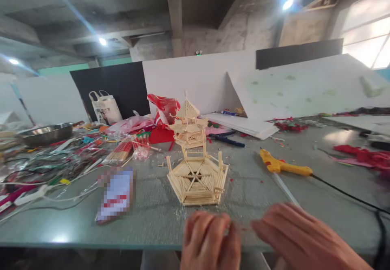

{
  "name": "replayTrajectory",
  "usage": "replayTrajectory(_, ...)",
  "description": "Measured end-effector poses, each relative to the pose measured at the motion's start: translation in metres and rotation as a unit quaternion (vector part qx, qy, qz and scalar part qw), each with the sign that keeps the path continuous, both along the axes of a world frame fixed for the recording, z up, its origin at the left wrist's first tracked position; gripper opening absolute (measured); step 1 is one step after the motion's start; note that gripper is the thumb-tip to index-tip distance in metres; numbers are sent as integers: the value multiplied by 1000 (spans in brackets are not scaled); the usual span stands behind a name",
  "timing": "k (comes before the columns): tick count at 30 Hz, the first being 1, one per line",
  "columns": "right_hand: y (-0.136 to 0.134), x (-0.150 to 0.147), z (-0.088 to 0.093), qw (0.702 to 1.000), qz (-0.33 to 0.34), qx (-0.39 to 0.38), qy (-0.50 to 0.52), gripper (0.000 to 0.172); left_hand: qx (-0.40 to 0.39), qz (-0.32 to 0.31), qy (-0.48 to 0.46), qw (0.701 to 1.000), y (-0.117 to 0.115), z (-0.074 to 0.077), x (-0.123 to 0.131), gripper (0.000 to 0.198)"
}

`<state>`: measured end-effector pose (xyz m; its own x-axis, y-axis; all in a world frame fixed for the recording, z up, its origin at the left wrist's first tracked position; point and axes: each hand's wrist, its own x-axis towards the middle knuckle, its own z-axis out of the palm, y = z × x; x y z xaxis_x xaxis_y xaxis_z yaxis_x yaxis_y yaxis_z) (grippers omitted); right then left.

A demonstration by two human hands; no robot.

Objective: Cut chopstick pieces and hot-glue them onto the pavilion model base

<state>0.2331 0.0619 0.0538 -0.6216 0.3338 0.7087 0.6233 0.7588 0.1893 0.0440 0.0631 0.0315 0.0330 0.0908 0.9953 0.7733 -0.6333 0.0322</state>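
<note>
I find the hexagonal stick frame (198,185) standing on the table (152,225), just beyond the left hand (211,237); a tiered stick tower (187,111) rises behind it, and I cannot tell whether they join. The left fingers are curled inward, the right hand (294,229) blurred with fingers close together; I cannot confirm a grip in either. The yellow glue gun (282,166) lies beyond the right hand.
</note>
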Motion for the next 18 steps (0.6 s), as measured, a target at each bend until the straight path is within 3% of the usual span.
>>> replayTrajectory(2,12,1,20,999,3,10,-47,22,15,14,-44,999,0,-1,-17,17)
replayTrajectory(4,23,1,33,998,-4,-11,-69,23,-63,35,-52,996,-2,-5,-44,18)
replayTrajectory(6,31,0,36,997,-8,-42,-72,26,-169,46,-89,981,-4,-10,-72,18)
replayTrajectory(9,39,-6,26,993,-2,-86,-82,29,-276,52,-155,947,-2,-17,-99,14)
replayTrajectory(13,49,-12,15,990,5,-109,-89,28,-375,37,-171,910,9,-23,-107,19)
replayTrajectory(18,59,-8,14,987,-2,-125,-103,23,-457,-15,-198,867,19,-28,-105,26)
